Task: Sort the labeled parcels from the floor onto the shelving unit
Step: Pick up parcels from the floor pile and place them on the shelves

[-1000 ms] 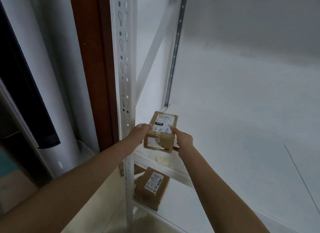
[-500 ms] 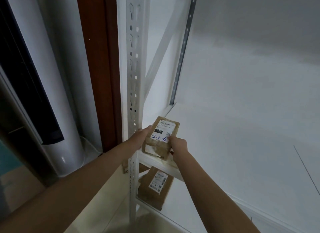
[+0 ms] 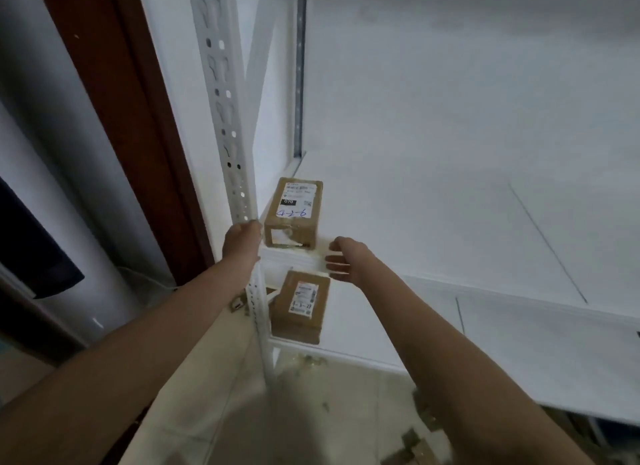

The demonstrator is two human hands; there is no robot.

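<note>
Hovering just right of the box [image 3: 293, 213], the right hand [image 3: 341, 260] has loosely curled, spread fingers and holds nothing. There is a clear gap to the cardboard. The left hand [image 3: 242, 239] sits at the box's near left corner, beside the post [image 3: 235, 173]. Its fingers are hidden, so grip or contact cannot be told. The box lies flat at the front left corner of the shelf [image 3: 433, 222], its long axis running toward the back. Its label [image 3: 298, 201] faces up, with the handwritten number at the near end. A second box [image 3: 300, 307] is on the shelf below.
</note>
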